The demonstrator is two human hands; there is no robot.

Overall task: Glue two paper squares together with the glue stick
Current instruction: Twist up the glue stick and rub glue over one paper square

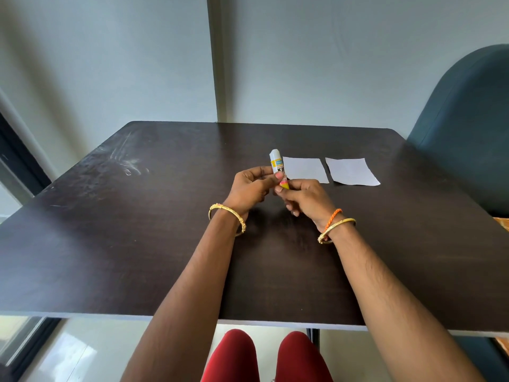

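A white glue stick (277, 164) with a yellow and pink base is held upright above the dark table (137, 230), white cap on top. My left hand (252, 188) grips its middle with thumb and fingers. My right hand (305, 198) pinches its yellow lower end. Two white paper squares lie flat just behind and to the right: the nearer square (305, 169) right beside the stick, the other square (352, 171) further right, a narrow gap between them.
A dark teal chair back (465, 128) stands at the table's right edge. The wall rises right behind the table's far edge. My red-clad knees (264, 357) show under the near edge. Smudges mark the table's far left.
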